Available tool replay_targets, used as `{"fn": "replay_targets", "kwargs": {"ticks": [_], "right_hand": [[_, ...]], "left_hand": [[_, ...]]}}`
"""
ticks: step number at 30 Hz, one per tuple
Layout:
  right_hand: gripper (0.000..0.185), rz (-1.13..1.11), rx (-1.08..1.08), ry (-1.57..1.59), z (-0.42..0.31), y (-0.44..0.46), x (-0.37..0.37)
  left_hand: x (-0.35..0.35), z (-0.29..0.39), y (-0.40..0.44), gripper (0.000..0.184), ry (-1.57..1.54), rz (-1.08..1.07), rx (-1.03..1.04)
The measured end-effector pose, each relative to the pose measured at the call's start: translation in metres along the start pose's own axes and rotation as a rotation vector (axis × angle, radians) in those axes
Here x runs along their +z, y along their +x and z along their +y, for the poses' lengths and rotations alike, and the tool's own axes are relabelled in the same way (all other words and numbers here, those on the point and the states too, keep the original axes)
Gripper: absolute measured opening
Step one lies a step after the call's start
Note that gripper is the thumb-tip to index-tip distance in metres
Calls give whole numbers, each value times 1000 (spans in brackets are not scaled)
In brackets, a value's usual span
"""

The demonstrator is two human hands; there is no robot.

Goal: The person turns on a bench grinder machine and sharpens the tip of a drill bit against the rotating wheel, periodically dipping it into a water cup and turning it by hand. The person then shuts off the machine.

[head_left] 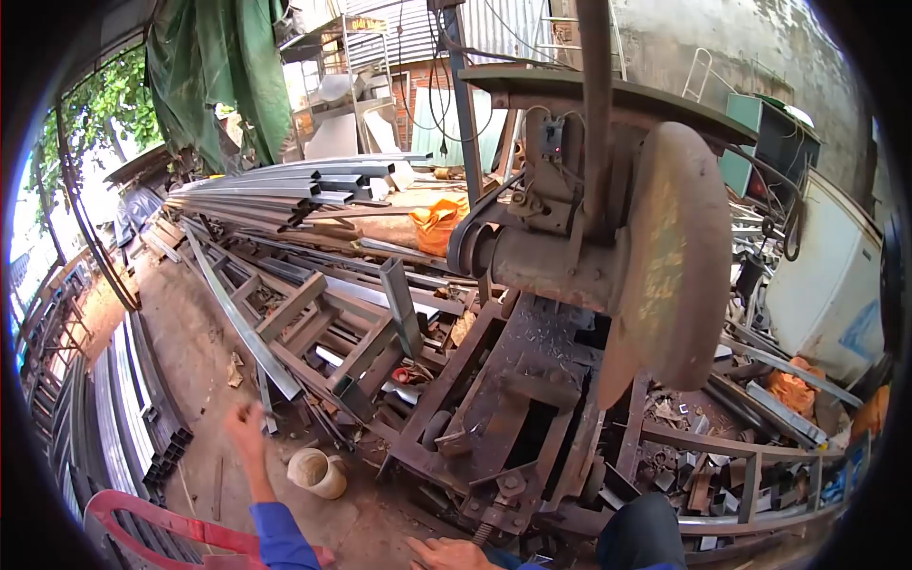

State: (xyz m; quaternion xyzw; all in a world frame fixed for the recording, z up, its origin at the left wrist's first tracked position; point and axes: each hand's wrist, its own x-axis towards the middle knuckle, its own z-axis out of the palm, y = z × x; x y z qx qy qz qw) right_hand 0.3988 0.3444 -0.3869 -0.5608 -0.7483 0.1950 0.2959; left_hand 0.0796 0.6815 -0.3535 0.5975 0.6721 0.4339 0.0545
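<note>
My left hand (pixel 247 429) reaches out over the concrete floor, left of a small white bucket (pixel 317 472); its fingers are blurred. Low in the view, my right hand (pixel 450 553) lies near my knee, beside the threaded screw (pixel 489 521) of the machine's vise; part of it is cut off by the frame edge. A large cut-off saw with a rusty round blade guard (pixel 673 256) and a motor housing (pixel 551 266) stands over its dark metal base (pixel 541 351). Metal shavings lie on that base.
A red plastic chair (pixel 171 518) is at the lower left. Stacked square steel tubes (pixel 142 399) lie on the left floor, with more long tubes (pixel 275 185) behind. A welded steel frame (pixel 351 347) stands left of the saw. Metal offcuts (pixel 703 475) lie at right.
</note>
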Motion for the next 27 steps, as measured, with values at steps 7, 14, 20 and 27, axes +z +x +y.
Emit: {"fn": "replay_targets", "kwargs": {"ticks": [7, 14, 20, 27], "right_hand": [[50, -11, 41, 28, -4, -1, -16], [48, -235, 63, 113, 14, 1, -3], [51, -314, 143, 573, 23, -31, -69], [42, -341, 414, 606, 107, -244, -304]], "left_hand": [[-61, 378, 10, 11, -1108, -218, 296], [31, 597, 4, 31, 159, -519, 1124], [43, 591, -4, 42, 287, -694, 1183], [-113, 401, -151, 25, 174, -950, 222]]}}
